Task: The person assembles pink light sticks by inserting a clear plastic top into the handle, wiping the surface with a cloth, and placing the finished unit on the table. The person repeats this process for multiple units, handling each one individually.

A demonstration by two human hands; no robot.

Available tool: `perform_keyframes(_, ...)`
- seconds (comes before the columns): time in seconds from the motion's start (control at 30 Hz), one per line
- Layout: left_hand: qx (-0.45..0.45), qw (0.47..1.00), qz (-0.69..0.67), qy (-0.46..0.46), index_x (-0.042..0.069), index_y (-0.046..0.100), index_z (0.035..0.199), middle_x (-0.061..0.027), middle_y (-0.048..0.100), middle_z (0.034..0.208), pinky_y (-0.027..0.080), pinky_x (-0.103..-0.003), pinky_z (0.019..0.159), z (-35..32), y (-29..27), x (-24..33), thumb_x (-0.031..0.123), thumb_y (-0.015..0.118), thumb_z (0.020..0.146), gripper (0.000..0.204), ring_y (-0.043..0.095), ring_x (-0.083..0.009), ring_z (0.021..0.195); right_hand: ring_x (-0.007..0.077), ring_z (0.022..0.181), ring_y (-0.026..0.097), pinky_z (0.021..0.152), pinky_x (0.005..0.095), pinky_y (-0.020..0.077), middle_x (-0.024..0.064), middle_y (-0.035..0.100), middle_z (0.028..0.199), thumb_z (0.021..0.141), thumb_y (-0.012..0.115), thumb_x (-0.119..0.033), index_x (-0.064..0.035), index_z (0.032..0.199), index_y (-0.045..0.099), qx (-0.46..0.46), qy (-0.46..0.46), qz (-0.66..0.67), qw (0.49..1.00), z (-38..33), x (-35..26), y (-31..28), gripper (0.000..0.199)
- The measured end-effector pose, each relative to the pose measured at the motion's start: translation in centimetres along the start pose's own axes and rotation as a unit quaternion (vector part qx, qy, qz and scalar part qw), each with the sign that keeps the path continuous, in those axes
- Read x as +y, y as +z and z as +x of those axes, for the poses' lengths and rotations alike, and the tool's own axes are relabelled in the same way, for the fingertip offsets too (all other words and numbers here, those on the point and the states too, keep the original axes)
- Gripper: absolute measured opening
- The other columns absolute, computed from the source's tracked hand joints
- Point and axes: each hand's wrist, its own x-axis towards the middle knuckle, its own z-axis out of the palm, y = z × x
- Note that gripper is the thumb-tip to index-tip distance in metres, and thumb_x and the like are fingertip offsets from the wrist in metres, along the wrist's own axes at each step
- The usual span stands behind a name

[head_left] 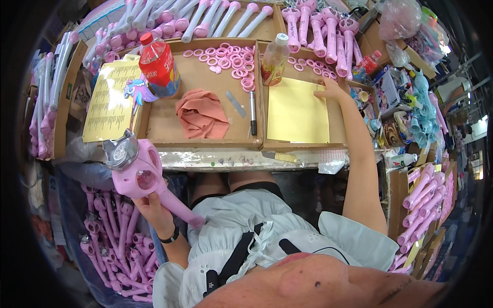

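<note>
My left hand [151,208] is closed around a large pink toy wand [141,167] with a silver emblem on its head. The wand is tilted, its narrow handle end against my clothes. Stretched out over the right cardboard tray, my right hand [335,91] has thumb and fingers apart at the upper right corner of a yellow sheet stack [298,113]. Just beyond its fingertips lie several small pink rings [313,65]. Nothing shows in its grasp.
Left tray: more pink rings [236,61], orange cloth [202,114], black-and-silver pen [252,113], red-labelled bottle [160,66]. A clear bottle [276,59] stands by the divider. Pink wands fill a blue-lined bin [115,236] at lower left. Pink handles [423,203] lie in a box at right.
</note>
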Motion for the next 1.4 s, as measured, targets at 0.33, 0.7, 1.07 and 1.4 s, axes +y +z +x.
perform_keyframes(0.33,0.007,1.000,0.005,-0.030,0.002,0.037,0.127,-0.0103,0.055,0.112,0.050,-0.034,0.078,-0.1,0.2,-0.5,0.024,0.071,0.082,0.060,0.059,-0.0213,0.090,0.0300,0.102,0.050,0.094,0.0445,0.0358,0.0118,0.055,0.105,0.080,0.064,-0.029,-0.0086,0.109,0.061,0.248,-0.021,-0.185,0.951,-3.6,-3.1,3.6,0.035)
perform_keyframes(0.7,0.004,1.000,-0.004,-0.017,0.003,0.037,0.128,-0.0103,0.055,0.111,0.051,-0.034,0.077,-0.6,0.2,-0.5,0.023,0.071,0.082,0.061,0.059,-0.0211,0.090,0.0258,0.105,0.050,0.095,0.0434,0.0328,0.0069,0.057,0.107,0.081,0.061,-0.024,-0.0106,0.110,0.062,0.331,-0.034,-0.213,0.919,-3.9,-3.1,5.5,0.031)
perform_keyframes(1.07,0.000,0.999,-0.026,-0.030,0.003,0.034,0.133,-0.0099,0.053,0.118,0.049,-0.034,0.084,-0.8,-0.2,-0.9,0.015,0.069,0.084,0.061,0.057,-0.0202,0.099,0.0263,0.095,0.057,0.085,0.0412,0.0416,0.0083,0.061,0.105,0.083,0.061,-0.025,-0.0077,0.105,0.064,0.338,-0.058,-0.204,0.917,-4.3,-4.1,4.9,0.028)
perform_keyframes(1.4,0.002,0.999,-0.014,-0.031,0.004,0.034,0.133,-0.0087,0.054,0.119,0.046,-0.031,0.086,-0.8,-0.5,-1.3,0.014,0.068,0.084,0.060,0.056,-0.0177,0.102,0.0328,0.112,0.050,0.087,0.0423,0.0449,0.0137,0.049,0.125,0.087,0.058,-0.029,-0.0027,0.112,0.058,0.373,-0.054,-0.050,0.925,-4.6,-5.1,4.6,0.036)
